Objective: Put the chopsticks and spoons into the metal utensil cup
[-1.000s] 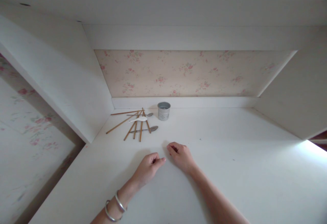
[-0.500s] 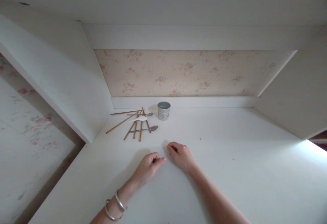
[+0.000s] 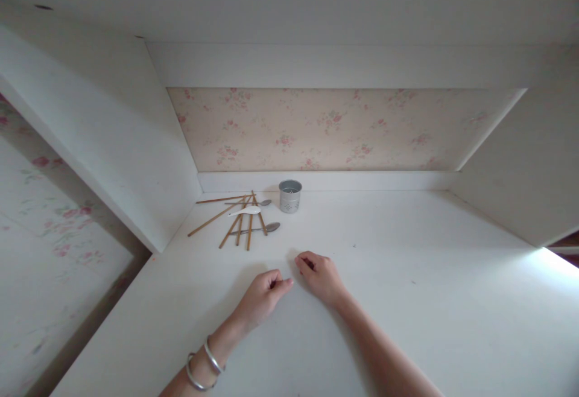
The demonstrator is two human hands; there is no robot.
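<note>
My left hand (image 3: 265, 294) rests on the white desktop (image 3: 420, 318), fingers curled closed with nothing visible in them. Close by on its right, my right hand (image 3: 319, 276) lies in a loose fist, also with nothing to be seen inside. Beyond them to the left, several wooden chopsticks (image 3: 249, 234) are spread in a loose, crossing heap. A white soup spoon (image 3: 251, 210) lies across them. Two metal spoons are mixed in: one in front (image 3: 272, 227) and a smaller one behind (image 3: 265, 203). A grey metal utensil holder (image 3: 289, 198) with small holes stands upright right of the heap.
White side panels (image 3: 113, 119) wall the desk in at left and right. A shelf (image 3: 289, 20) hangs overhead. Flowered wallpaper (image 3: 312, 128) covers the back. Two silver bangles (image 3: 212, 356) circle my left wrist.
</note>
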